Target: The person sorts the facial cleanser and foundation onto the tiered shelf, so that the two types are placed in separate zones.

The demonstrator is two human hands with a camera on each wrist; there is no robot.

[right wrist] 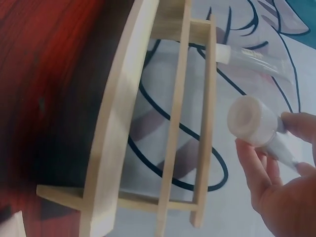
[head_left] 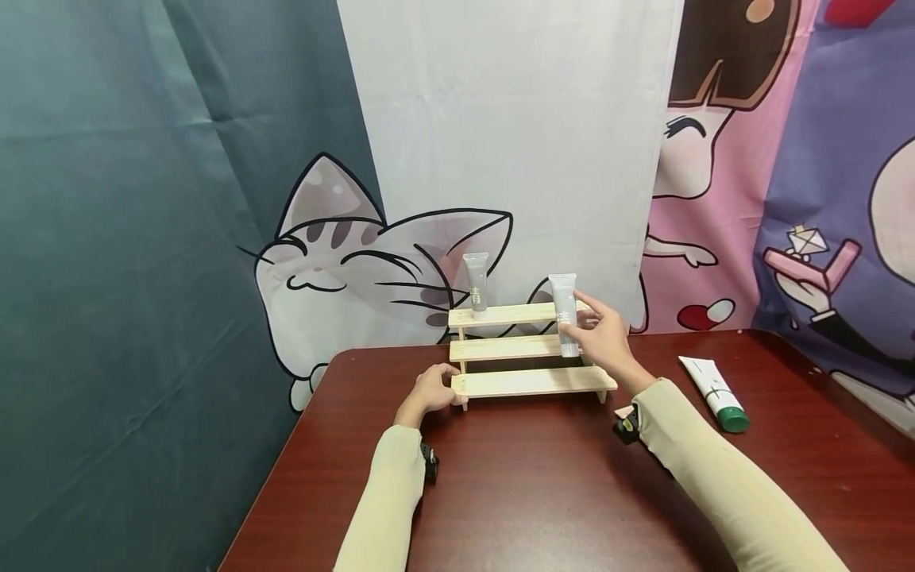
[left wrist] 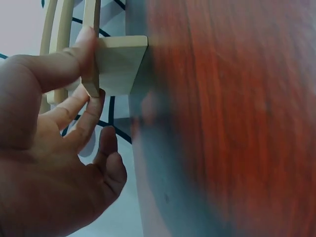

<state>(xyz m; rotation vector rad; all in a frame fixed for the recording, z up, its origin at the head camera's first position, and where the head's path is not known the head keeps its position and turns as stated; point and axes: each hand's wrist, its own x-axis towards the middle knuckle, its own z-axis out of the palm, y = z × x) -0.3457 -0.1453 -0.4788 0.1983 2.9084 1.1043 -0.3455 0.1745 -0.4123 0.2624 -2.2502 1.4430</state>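
A three-tier wooden display rack (head_left: 532, 383) stands on the table near the back. My left hand (head_left: 431, 389) pinches the left end of its lowest shelf; in the left wrist view the thumb lies on one face of the board (left wrist: 91, 59) and fingers on the other. With its cap down, a translucent squeeze tube (head_left: 563, 306) is held between thumb and fingers of my right hand (head_left: 606, 338), in front of the rack's upper right part. The right wrist view shows the tube's round white cap (right wrist: 247, 121) apart from the shelves. Another clear tube (head_left: 476, 280) stands cap-down at the top shelf's left end.
A white tube with a green cap (head_left: 715, 391) lies on the dark red table (head_left: 529, 485) to the right. Part of a small pale piece (head_left: 625, 411) shows by my right wrist. Behind the table hangs a curtain (head_left: 515, 119) with cartoon prints.
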